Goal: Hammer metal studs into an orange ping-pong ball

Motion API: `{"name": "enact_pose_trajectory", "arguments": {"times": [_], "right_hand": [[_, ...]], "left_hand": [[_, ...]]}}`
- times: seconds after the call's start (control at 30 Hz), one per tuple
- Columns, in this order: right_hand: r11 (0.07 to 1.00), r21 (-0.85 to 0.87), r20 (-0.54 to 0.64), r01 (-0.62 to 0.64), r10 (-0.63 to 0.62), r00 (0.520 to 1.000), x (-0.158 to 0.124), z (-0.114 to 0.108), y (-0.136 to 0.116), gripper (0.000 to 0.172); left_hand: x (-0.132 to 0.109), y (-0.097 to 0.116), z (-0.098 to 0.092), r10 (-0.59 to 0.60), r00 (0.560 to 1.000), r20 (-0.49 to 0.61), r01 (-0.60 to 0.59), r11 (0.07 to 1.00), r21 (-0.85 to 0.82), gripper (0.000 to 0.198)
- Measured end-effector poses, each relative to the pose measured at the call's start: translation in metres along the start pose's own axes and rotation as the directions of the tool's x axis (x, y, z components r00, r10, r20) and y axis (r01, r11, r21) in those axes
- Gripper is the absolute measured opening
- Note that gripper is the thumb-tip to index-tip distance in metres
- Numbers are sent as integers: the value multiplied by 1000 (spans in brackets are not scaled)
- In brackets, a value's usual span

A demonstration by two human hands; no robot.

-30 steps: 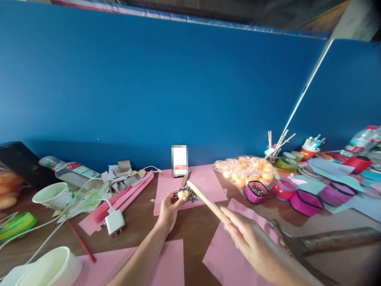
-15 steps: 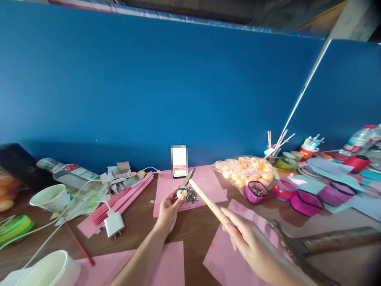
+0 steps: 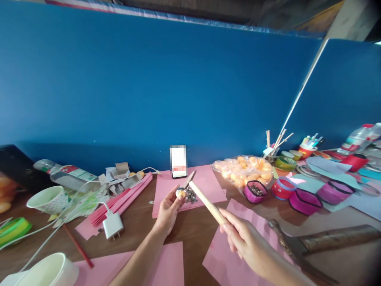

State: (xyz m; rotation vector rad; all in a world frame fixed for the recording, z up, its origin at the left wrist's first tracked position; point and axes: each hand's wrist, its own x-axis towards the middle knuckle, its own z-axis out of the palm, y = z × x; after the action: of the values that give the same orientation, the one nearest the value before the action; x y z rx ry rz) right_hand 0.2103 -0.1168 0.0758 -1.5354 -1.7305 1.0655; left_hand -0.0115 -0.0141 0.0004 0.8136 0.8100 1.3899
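You are pinching the small orange plastic ball (image 3: 180, 193) in the fingertips of your left hand (image 3: 168, 210) over the pink paper sheet (image 3: 208, 186); your right hand (image 3: 241, 238) is clamping the small wooden-handled hammer (image 3: 205, 201) by its handle end. Ball judged light, thin-walled, easily dented: grip its sides.

Orange ball (image 3: 180, 193), tan wooden stick (image 3: 207, 203), pink paper (image 3: 205, 183), perhaps silvery tacks (image 3: 191, 195).

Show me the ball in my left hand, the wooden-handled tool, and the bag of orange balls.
ball (image 3: 180, 194): head view, its orange front.
wooden-handled tool (image 3: 206, 203): head view, mid handle.
bag of orange balls (image 3: 243, 170): head view, bag's middle.
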Motion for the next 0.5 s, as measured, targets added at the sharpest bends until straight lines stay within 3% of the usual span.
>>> {"name": "enact_pose_trajectory", "arguments": {"times": [0.27,0.5], "right_hand": [[985,162,95,-64,49,994,2,3,0,42],[988,151,51,-25,17,999,-2,-2,-2,47]], "left_hand": [[-3,3,4,-17,1000,19,18,999,-36,43],[-2,4,3,-54,999,5,54,996,-66,31]]}}
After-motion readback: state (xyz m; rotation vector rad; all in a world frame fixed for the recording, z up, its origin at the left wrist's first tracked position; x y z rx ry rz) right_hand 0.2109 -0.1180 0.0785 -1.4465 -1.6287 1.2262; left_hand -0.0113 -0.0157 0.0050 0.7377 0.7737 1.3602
